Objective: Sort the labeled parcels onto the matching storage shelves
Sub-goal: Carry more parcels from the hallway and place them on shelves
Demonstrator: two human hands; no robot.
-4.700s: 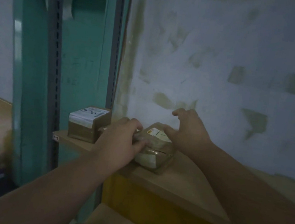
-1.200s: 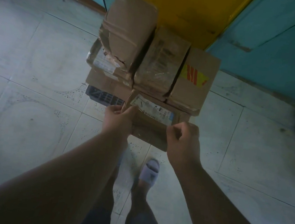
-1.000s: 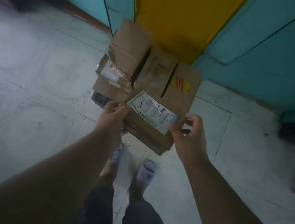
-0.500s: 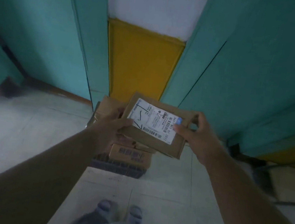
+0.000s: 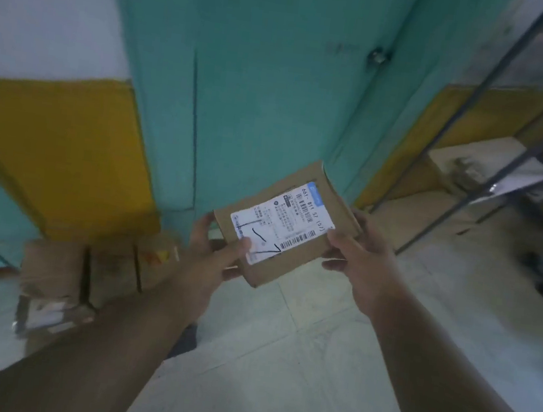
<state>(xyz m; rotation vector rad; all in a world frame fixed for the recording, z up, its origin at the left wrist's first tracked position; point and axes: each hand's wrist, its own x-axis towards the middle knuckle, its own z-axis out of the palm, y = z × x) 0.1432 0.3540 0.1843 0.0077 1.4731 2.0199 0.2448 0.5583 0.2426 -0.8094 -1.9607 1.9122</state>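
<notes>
Both hands grip a flat brown cardboard parcel [image 5: 294, 229] with a white shipping label [image 5: 280, 222], left hand [image 5: 212, 260] on its near-left corner, right hand [image 5: 356, 257] on its right edge, above bare tiled floor [image 5: 278, 360]. Stacked cardboard boxes [image 5: 91, 272] sit lower left; a metal shelf rack [image 5: 486, 170] stands right.

Blurred: stacked boxes [image 5: 84, 272] at lower left, labels unreadable. Small print on parcel label [image 5: 278, 222] illegible. Shelf rack [image 5: 493, 171] cut off by right edge.
</notes>
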